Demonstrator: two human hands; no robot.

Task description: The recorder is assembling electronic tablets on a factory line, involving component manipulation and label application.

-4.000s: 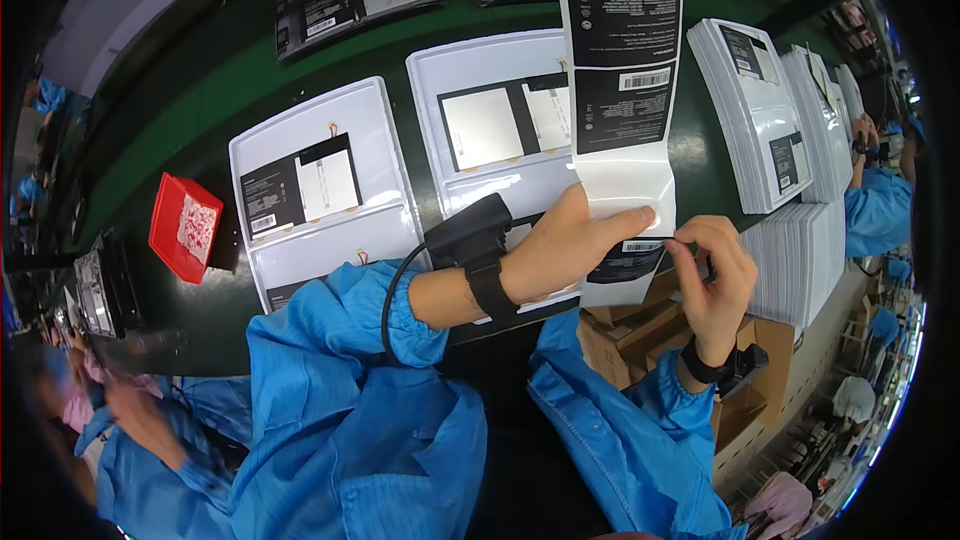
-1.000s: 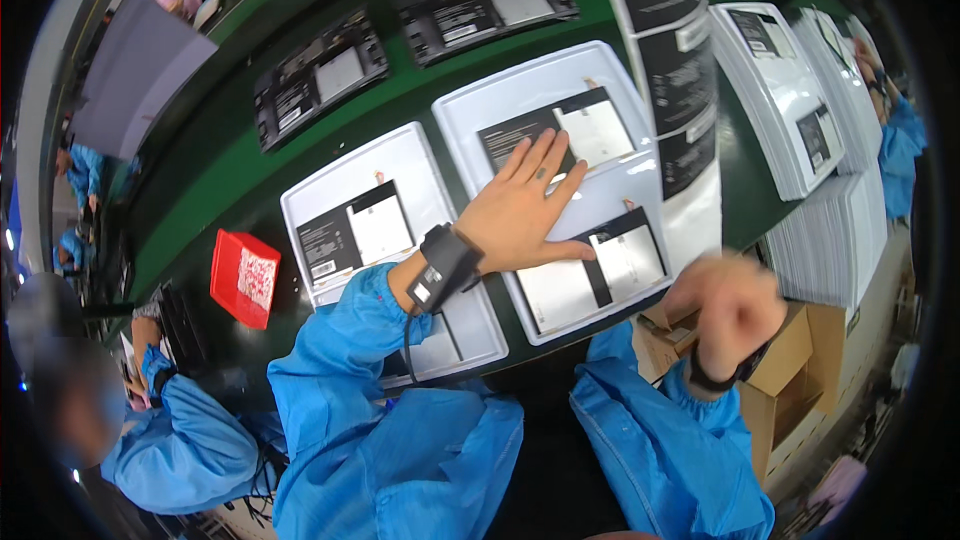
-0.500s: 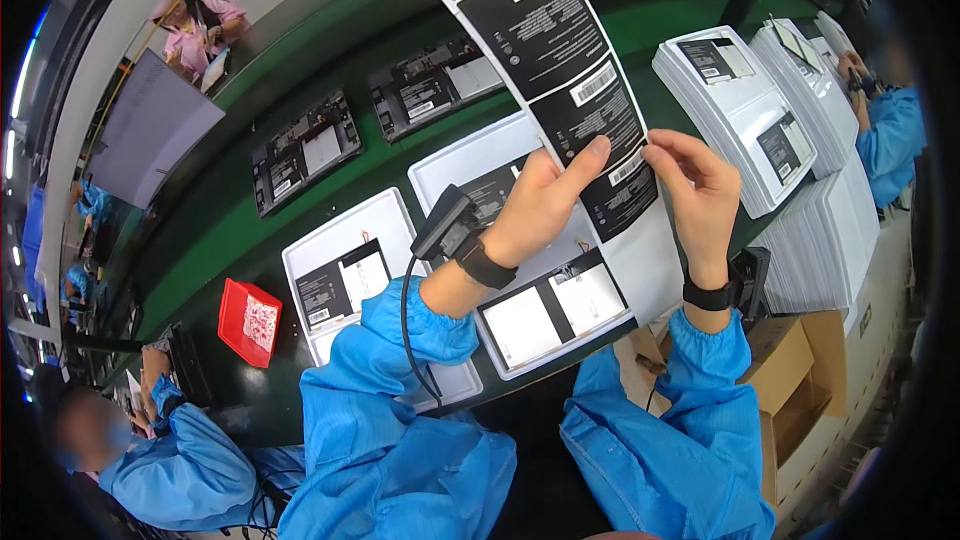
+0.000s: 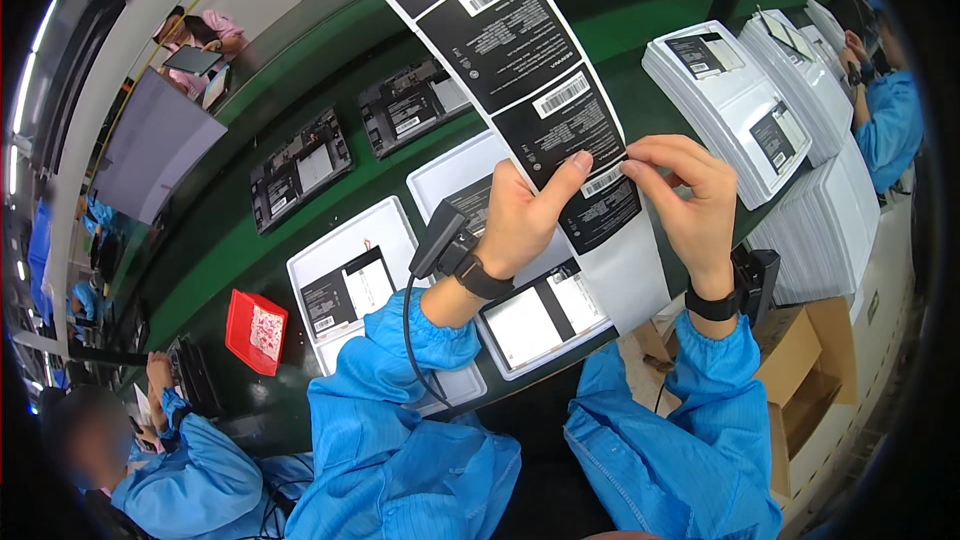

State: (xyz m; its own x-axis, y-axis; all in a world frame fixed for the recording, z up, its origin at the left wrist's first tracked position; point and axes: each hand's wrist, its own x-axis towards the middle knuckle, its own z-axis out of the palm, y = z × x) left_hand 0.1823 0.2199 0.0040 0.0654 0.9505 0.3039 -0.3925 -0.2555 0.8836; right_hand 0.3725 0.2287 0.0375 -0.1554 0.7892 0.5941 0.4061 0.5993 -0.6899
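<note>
A long strip of black labels (image 4: 515,35) with white barcode patches hangs across the middle. Its bare backing paper (image 4: 628,285) shows at the lower end. My left hand (image 4: 522,220) grips the strip's left edge, thumb flat on the printed side. My right hand (image 4: 695,205) pinches at the right edge, thumb and forefinger meeting beside a label's border; whether a label corner is lifted there is too small to tell. Beneath the strip, a white tray (image 4: 500,365) holds a flat black-and-white pack (image 4: 522,328). Both wrists carry black bands with small devices.
Another white tray (image 4: 402,225) lies left, near a red bin (image 4: 238,332) of small pieces. Dark device housings (image 4: 300,168) line the green bench behind. Stacked white trays (image 4: 805,245) rise at right, above an open cardboard box (image 4: 835,340). Co-workers sit on both sides.
Both hands and the strip have shifted slightly left in view, the right hand still pinching the strip's edge. At the far left, a person in pink now shows a dark panel.
</note>
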